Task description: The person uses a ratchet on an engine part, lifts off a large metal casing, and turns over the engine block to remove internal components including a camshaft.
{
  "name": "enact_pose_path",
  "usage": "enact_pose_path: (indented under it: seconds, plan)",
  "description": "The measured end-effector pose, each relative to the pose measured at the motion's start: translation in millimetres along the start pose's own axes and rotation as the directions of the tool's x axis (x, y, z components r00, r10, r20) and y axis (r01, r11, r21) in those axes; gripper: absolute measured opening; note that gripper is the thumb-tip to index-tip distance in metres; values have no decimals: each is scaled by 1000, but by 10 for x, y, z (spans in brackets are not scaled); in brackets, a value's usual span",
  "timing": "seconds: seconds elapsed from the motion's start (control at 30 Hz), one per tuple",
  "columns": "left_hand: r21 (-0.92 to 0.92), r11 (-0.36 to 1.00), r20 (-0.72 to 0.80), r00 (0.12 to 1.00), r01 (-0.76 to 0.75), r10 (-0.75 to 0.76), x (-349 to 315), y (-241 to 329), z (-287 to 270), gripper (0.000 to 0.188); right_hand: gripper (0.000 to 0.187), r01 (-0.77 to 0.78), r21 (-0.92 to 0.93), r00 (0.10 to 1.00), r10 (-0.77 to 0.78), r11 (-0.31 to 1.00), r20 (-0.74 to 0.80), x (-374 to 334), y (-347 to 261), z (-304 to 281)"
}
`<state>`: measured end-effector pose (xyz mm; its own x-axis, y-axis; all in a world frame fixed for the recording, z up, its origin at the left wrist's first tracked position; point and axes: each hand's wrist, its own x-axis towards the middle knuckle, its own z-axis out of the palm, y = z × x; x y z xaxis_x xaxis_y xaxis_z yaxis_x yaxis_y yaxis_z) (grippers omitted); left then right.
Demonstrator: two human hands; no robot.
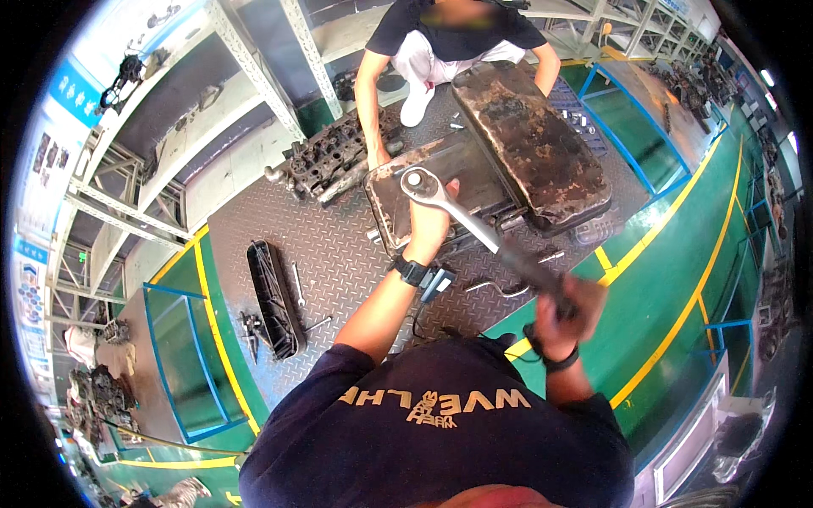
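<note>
A long ratchet wrench [476, 227] with a silver head and dark grip slants across the middle. My right hand [576, 315], somewhat blurred, is closed round its grip. At the other end my left hand [430, 222] is closed at the ratchet head, its thumb showing past the shaft and its other fingers mostly hidden. Beneath the head lies a flat metal engine part [461, 173]. A large, rusty, pan-like metal part [538, 140] rests partly over it. Whatever sits under the ratchet head is hidden.
A person [457, 42] crouches opposite, one hand [378, 157] at the engine part's edge. A cylinder head [334, 157] lies left of it. Nearer are a black elongated cover [275, 300], a spanner [298, 284] and a bent bar [508, 290]. A socket tray [584, 123] lies right.
</note>
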<state>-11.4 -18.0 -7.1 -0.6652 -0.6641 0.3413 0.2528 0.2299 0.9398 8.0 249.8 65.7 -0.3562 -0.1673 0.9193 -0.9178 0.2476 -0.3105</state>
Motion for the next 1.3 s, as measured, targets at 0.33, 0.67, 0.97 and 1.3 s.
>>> enact_pose_path:
  seconds: [0.33,0.67,0.97,1.3]
  plan:
    - [-257,963,65,995,87,-72,-18,293,128,11,23,-661,505,713,674,554,193,1249,1111,970]
    - [112,992,-52,997,-56,62,-248,30,-43,24,11,-570,286,793,607,771,-58,524,84,214]
    - [-224,948,141,970,227,-199,110,177,23,6,28,-569,343,798,603,747,9,943,700,541]
    - [-316,874,168,928,369,-331,53,131,-24,8,28,-494,235,842,528,837,-113,727,247,394]
